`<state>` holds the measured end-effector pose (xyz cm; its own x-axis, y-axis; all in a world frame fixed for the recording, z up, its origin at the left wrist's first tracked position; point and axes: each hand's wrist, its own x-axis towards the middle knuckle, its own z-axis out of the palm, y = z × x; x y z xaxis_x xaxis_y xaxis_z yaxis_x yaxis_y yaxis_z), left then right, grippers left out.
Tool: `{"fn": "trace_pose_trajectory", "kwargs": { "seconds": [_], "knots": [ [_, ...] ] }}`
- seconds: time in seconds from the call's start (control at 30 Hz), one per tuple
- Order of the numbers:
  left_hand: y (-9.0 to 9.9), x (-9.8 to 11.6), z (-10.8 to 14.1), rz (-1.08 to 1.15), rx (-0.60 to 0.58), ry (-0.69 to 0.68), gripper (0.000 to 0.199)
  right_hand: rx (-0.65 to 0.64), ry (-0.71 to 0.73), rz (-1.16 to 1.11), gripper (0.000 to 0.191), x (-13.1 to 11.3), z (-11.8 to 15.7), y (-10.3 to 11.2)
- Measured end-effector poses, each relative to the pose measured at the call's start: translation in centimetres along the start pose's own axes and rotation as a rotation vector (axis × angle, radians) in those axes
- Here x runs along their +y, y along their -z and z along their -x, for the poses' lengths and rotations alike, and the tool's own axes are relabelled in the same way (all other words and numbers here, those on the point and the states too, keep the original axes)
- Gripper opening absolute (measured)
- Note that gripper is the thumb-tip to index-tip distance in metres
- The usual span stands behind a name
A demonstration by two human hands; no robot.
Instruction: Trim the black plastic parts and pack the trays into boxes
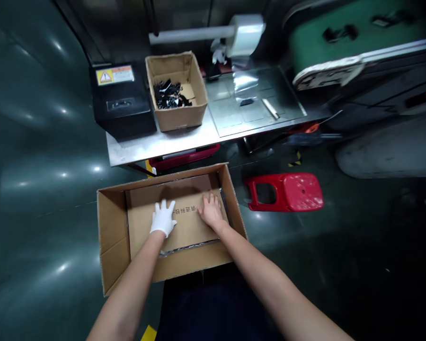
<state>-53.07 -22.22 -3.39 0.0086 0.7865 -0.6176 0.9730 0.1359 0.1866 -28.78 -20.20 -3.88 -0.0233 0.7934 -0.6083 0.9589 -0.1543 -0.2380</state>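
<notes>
Inside a large open cardboard box (114,222) lies a flat cardboard sheet (184,232) with dark printed characters. My left hand (163,218), in a white glove, rests on the sheet with its fingers spread. To the right of the print, my bare right hand (211,210) also lies on the sheet, fingers apart. Neither hand grasps anything. Shiny plastic film (195,245) shows along the sheet's near edge; what lies beneath the sheet is hidden.
Beyond the box stands a metal table (128,152) with a black case (122,102), a smaller cardboard box (179,118) of black parts and a roll of clear film (247,35). A red stool (303,192) is at the right. A green conveyor belt (323,57) carries dark parts.
</notes>
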Motion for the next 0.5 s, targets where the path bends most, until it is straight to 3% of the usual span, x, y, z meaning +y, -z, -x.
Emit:
{"fn": "trace_pose_trajectory", "kwargs": {
  "seconds": [0.1,0.27,0.4,0.5],
  "knots": [
    [1.1,-3.6,1.3,0.074,0.074,0.09,0.073,0.032,-0.19,-0.063,0.076,1.7,0.8,1.8],
    [0.8,-9.7,2.7,0.224,0.092,0.468,0.075,0.053,-0.298,-0.209,0.081,1.9,1.7,4.0],
    [0.2,-11.5,2.7,0.334,0.086,0.548,0.072,0.15,-0.276,-0.325,0.08,0.9,4.6,6.6],
    [0.5,-11.5,2.6,0.369,0.118,0.55,0.067,0.178,-0.126,-0.437,0.063,0.3,7.5,8.9]
  ]
}}
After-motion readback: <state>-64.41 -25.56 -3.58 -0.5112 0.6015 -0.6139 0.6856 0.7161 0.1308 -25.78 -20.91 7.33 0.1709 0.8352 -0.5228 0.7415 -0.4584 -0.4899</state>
